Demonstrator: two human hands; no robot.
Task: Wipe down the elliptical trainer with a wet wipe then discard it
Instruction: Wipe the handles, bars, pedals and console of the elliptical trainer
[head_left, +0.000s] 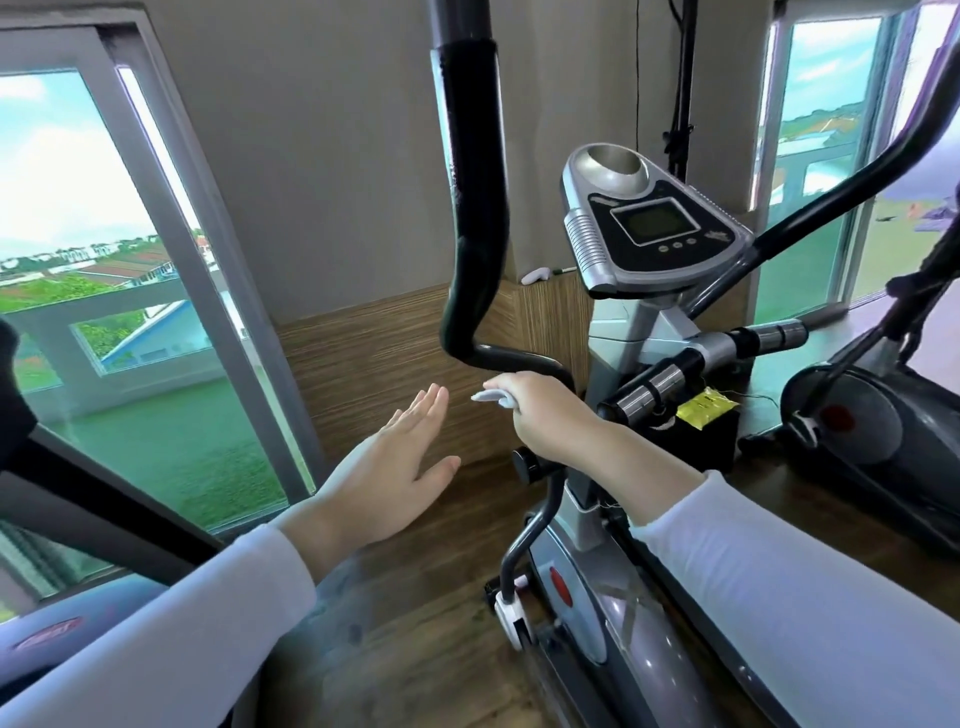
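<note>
The grey and black elliptical trainer (618, 519) fills the centre and right, with its console (649, 223) on top. Its tall black left handlebar (475, 208) curves down to a thin black bar (514, 358). My right hand (540, 410) grips a crumpled white wet wipe (488, 397) and holds it against the underside of that thin bar. A corner of the wipe sticks out to the left of the fingers. My left hand (395, 467) hovers flat with straight fingers, left of and below the bar, touching nothing.
A second exercise machine (872, 415) stands at the right. Sliding glass windows (104, 260) line the left wall, with another window (831, 156) at the right. A wood-panel wall (374, 374) sits behind the bar. A yellow packet (706, 408) lies beside the chrome grips.
</note>
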